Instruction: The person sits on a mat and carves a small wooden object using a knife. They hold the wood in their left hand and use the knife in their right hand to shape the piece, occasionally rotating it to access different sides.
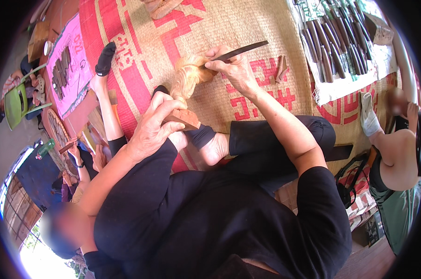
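My left hand [151, 126] grips a pale yellow wood carving [185, 80] low down, its fingers and thumb around the squared reddish-brown base [186, 118]. The carving stands tilted above the mat, with a rounded, grooved upper part. My right hand [231, 72] is closed round a slim, dark carving tool [248, 48] at the carving's upper right side. The tool's long end sticks out to the right beyond my fingers. Its working end is hidden by my fingers and the wood, so I cannot tell its shape.
A red and straw-coloured woven mat [210, 28] lies beneath. Many dark-handled tools [331, 42] lie on white cloth [331, 88] at right; others [61, 74] lie on a pink sheet [73, 95] at left. A small wood piece [281, 69] is nearby. People sit on both sides.
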`<state>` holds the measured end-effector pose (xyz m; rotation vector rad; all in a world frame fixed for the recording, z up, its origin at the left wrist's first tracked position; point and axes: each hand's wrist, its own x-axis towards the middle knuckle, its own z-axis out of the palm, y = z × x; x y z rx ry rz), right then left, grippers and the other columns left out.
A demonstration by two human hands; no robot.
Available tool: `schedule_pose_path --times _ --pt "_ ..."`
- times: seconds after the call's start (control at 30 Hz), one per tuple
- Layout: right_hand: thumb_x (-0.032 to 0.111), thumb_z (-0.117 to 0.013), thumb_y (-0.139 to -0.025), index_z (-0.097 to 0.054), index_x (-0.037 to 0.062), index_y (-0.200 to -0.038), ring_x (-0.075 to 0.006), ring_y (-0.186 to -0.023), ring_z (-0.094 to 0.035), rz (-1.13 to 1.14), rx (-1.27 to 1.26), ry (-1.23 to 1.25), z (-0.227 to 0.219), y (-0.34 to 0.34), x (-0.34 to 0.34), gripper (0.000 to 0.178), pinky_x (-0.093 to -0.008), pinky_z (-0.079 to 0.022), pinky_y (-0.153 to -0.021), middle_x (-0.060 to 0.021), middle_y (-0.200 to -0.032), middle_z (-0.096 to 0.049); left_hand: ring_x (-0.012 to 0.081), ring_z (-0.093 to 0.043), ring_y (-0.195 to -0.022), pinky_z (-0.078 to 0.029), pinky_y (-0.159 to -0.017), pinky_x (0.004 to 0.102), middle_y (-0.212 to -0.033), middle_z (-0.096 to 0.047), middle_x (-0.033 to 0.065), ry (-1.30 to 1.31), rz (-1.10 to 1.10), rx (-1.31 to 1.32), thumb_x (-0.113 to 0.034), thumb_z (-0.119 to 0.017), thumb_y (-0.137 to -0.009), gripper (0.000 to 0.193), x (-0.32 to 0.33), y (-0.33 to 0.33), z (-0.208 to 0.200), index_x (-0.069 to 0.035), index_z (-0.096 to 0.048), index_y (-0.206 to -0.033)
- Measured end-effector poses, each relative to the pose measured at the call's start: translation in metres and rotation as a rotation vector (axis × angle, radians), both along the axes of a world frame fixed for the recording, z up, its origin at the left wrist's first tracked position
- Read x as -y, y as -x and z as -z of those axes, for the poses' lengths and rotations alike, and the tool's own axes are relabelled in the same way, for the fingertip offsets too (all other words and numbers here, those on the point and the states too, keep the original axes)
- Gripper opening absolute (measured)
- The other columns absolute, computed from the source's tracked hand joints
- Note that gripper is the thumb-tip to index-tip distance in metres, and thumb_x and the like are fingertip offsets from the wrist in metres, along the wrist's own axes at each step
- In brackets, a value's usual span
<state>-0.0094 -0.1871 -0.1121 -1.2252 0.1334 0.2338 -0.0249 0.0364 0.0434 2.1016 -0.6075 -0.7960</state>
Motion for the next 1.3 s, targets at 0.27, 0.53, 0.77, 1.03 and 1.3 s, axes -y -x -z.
schedule_pose_path --times 0.27,0.53,0.77,1.03,1.3 --pt "0.012 -0.07 -0.078 -0.069 0.0011 -0.085 -0.0108 -0.068 -0.062 -0.011 -0.005 0.187 -0.008 -0.002 0.001 0.013 -0.026 -0.05 -0.062 -0.0039 -0.075 -0.067 0.0217 -0.049 -0.095 -0.04 -0.086 0.0306 -0.1 -0.044 0.0079 -0.016 -0.025 -0.042 -0.012 -0.069 -0.081 0.037 -0.005 0.001 0.001 -0.006 -0.055 -0.114" --pt "0.013 -0.069 -0.078 -0.069 0.0015 -0.081 -0.0103 -0.077 -0.062 0.061 -0.002 0.047 -0.006 -0.013 0.015 0.011 -0.0284 -0.05 -0.064 -0.0049 -0.079 -0.068 0.0232 -0.05 -0.092 -0.042 -0.084 0.0313 -0.098 -0.044 0.0085 -0.003 0.0 -0.026 -0.002 -0.069 -0.078 0.039 -0.003 0.003 0.001 -0.007 -0.055 -0.114" --pt "0.008 -0.068 -0.082 -0.067 0.0009 -0.088 -0.0098 -0.072 -0.061 -0.107 0.093 0.282 -0.009 -0.004 0.005 0.01 -0.0255 -0.051 -0.069 -0.0037 -0.083 -0.066 0.0236 -0.05 -0.093 -0.042 -0.083 0.0315 -0.098 -0.044 0.0091 0.005 0.027 -0.028 -0.002 -0.069 -0.079 0.039 0.001 0.002 0.0 -0.007 -0.055 -0.115" --pt "0.016 -0.068 -0.079 -0.068 0.0013 -0.083 -0.0121 -0.07 -0.063 0.117 0.054 0.176 -0.007 -0.012 0.018 0.015 -0.0273 -0.049 -0.065 -0.004 -0.077 -0.068 0.0237 -0.051 -0.092 -0.043 -0.083 0.0317 -0.098 -0.044 0.009 -0.001 0.009 -0.06 -0.002 -0.069 -0.078 0.039 -0.001 0.003 0.0 -0.007 -0.055 -0.114" --pt "0.021 -0.066 -0.077 -0.068 0.006 -0.089 -0.0277 -0.077 -0.066 -0.078 0.333 0.529 -0.007 -0.006 0.005 0.019 -0.0346 -0.052 -0.067 -0.0107 -0.083 -0.066 0.023 -0.051 -0.093 -0.042 -0.084 0.031 -0.098 -0.044 0.0088 0.003 0.004 -0.036 -0.001 -0.069 -0.078 0.039 0.001 0.001 0.0 -0.007 -0.056 -0.114"
